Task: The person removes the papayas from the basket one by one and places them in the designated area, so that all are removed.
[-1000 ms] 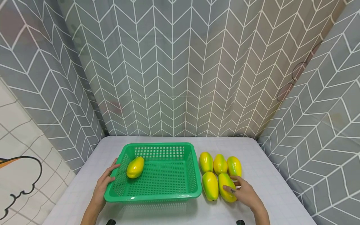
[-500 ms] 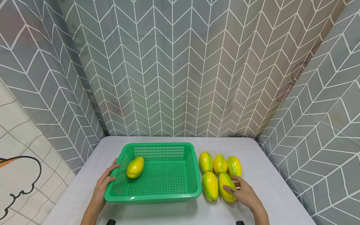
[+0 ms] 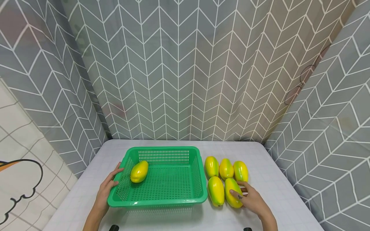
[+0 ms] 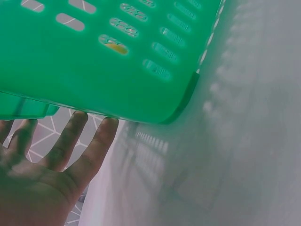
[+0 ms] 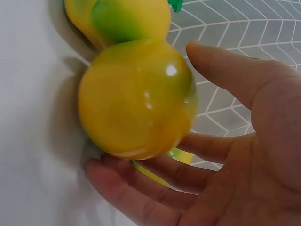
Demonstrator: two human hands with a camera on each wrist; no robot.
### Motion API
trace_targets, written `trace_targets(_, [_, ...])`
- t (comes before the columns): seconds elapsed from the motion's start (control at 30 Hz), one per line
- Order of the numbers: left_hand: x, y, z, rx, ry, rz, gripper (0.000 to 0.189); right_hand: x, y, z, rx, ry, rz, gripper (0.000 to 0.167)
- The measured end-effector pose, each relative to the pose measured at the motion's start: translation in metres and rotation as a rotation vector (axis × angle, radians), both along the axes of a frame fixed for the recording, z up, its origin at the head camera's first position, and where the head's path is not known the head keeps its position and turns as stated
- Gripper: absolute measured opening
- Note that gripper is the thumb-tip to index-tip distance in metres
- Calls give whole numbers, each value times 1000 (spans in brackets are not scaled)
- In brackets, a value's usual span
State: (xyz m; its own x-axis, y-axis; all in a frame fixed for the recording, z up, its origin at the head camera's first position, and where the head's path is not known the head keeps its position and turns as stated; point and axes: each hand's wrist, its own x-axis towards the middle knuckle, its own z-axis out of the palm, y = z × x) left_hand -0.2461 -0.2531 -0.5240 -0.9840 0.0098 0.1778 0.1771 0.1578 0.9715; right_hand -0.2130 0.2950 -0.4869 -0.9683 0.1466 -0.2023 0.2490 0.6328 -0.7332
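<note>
A green plastic basket (image 3: 157, 202) with perforated walls stands left of centre on the table, one yellow papaya (image 3: 139, 172) lying at its left side. Straight fingers of my left hand (image 3: 105, 188) touch the basket's left rim; the left wrist view has the fingertips against the wall's edge, thumb out of sight. Around the front right yellow-green papaya (image 3: 232, 189), my right hand (image 3: 251, 198) spreads thumb and fingers. In the right wrist view the thumb (image 5: 221, 66) appears slightly apart from this papaya (image 5: 136, 99), the extended fingers beneath it and the palm away.
Beside it lies another papaya (image 3: 216, 191), close to the basket's right wall. Behind these, three more sit in a row, the middle papaya (image 3: 226, 168) among them. A white cloth covers the table (image 3: 231, 149). Grey patterned curtains (image 3: 179, 80) enclose the back and sides.
</note>
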Motion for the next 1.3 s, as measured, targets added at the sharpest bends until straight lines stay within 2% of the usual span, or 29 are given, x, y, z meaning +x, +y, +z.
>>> trace_targets(0.27, [2, -1, 0, 3, 8, -6, 52, -3, 6, 17, 41, 23, 4, 83])
trace_targets(0.5, [3, -2, 0, 15, 21, -14, 52, -12, -2, 40, 144, 128, 21, 77])
trace_targets(0.7, [3, -3, -2, 24, 36, -21, 52, -19, -30, 59, 107, 227, 44, 70])
trace_targets(0.9, [3, -2, -1, 17, 23, -18, 52, -33, -65, 75, 45, 293, 105, 65])
trace_targets(1.13, [2, -2, 1, 14, 21, -20, 52, -51, -109, 81, -27, 333, 203, 61])
trace_targets(1.3, [1, -2, 3, 6, -9, -15, 53, -59, -136, 84, -52, 358, 297, 58])
